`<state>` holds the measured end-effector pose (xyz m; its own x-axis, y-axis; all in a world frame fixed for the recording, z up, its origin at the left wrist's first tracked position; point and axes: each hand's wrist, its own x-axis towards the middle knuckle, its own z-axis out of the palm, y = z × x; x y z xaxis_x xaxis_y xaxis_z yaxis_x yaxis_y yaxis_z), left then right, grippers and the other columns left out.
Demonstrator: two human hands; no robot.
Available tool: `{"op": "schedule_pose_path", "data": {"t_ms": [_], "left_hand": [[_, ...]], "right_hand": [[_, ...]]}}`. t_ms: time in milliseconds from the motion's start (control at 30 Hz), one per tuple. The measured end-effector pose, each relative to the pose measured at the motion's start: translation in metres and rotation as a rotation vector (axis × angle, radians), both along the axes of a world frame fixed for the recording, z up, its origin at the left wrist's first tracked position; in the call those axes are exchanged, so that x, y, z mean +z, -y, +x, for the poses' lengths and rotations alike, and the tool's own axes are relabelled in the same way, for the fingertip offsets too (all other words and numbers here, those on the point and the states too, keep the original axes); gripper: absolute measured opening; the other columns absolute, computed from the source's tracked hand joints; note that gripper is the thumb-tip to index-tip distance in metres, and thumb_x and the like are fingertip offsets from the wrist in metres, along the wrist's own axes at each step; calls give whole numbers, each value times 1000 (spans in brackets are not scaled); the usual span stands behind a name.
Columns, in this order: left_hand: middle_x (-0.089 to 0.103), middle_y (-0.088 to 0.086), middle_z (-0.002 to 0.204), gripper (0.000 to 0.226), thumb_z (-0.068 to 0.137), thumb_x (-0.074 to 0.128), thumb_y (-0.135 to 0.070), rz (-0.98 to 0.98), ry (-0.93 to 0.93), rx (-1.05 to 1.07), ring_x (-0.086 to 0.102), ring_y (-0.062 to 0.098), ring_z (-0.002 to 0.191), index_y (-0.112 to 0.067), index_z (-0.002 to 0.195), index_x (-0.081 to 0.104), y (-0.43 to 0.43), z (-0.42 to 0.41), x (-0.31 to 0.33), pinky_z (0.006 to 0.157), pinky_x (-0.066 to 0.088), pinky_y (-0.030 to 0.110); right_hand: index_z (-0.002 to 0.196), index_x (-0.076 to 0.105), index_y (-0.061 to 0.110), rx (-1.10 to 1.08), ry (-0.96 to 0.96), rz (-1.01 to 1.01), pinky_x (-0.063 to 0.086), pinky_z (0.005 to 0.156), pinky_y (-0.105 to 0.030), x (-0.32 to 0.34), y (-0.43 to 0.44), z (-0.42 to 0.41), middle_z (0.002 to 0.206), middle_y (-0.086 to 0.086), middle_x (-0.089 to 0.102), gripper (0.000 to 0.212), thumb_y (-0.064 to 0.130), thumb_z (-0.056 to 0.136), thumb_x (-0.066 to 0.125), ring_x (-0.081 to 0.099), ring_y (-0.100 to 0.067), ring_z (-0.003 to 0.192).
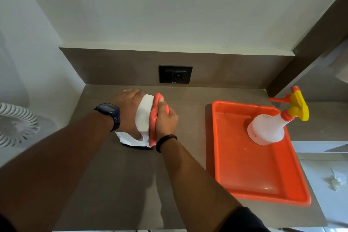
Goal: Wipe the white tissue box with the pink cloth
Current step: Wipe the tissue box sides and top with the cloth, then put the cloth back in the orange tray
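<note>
The white tissue box [144,113] stands on the grey-brown counter [116,184], near the back wall. My left hand [130,113] grips the box across its left side and top, thumb at the near corner. My right hand [165,118] presses the bunched pink cloth [153,124] flat against the right face of the box. A white tissue [130,140] sticks out at the box's near lower edge, above a dark base. Most of the box is hidden under the two hands.
An orange tray [244,171] lies to the right, with a white spray bottle [267,128] standing in its far corner, yellow-and-red trigger pointing left. A black wall socket [175,74] sits behind the box. A white fan grille [17,124] is at the left edge.
</note>
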<state>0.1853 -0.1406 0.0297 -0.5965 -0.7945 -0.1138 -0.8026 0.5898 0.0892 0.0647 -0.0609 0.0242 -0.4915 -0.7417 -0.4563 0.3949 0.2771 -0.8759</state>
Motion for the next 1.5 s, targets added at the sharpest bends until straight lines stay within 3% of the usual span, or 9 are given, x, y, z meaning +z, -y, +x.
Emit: {"op": "schedule_pose_path", "data": {"t_ms": [100,333,500,633,833,900,1000,1100,1500], "left_hand": [[52,-1,113,121,11,67,-77,1,-1,2,49,23,101,-28,116,31,1,-1,0,87,46,41],[51,0,116,123,15,69,-79,0,28,-12,49,24,105,-25,118,29,0,-2,1,91,45,44],[52,0,117,124,14,69,-80,8,9,-17,50,25,105,-28,119,28,1,-2,0,91,45,43],[51,1,120,127,12,68,-81,23,50,7,49,25,108,-29,120,26,0,-4,-1,92,45,44],[44,-6,130,146,5,68,-85,197,189,101,45,21,115,-29,134,28,-6,-20,33,92,45,41],[39,-4,139,149,8,64,-92,195,108,106,40,25,122,-27,137,26,-16,-44,48,95,43,44],[19,8,155,149,29,70,-88,177,-98,-34,20,29,139,-16,148,15,-41,-92,49,112,22,41],[4,8,159,149,37,77,-79,255,-146,-193,4,24,143,-18,149,2,-77,-134,24,114,9,39],[-30,2,152,160,31,65,-91,377,5,-294,-19,18,140,-21,142,-27,-117,-174,-50,108,-8,34]], "right_hand": [[82,72,16,-13,17,77,51,70,-25,-4,-12,4,82,-1,72,39,46,97,52,66,-16,81],[104,72,10,45,65,21,58,88,-36,-2,-22,13,101,-10,75,37,43,91,63,70,-22,96],[80,69,11,44,-26,60,51,70,-26,8,-18,7,75,-3,66,22,31,89,64,62,-15,74],[71,68,17,41,19,8,56,76,-33,23,-20,-4,74,-10,70,22,31,87,67,63,-14,72],[58,59,23,-122,-363,-95,39,49,-8,37,-29,-66,47,16,57,31,34,86,66,52,2,48],[67,66,20,-161,-558,-56,42,55,-11,33,-43,-101,55,15,64,24,33,87,66,59,0,56],[98,73,8,-62,-890,61,51,84,-41,12,-72,-151,94,-12,73,23,28,89,65,65,-28,91],[114,69,9,203,-1161,207,45,98,-45,-18,-102,-180,116,-15,69,34,33,92,60,59,-34,110],[154,19,33,751,-1366,482,-1,121,-54,-83,-125,-203,166,-4,17,65,57,95,30,3,-27,154]]}}
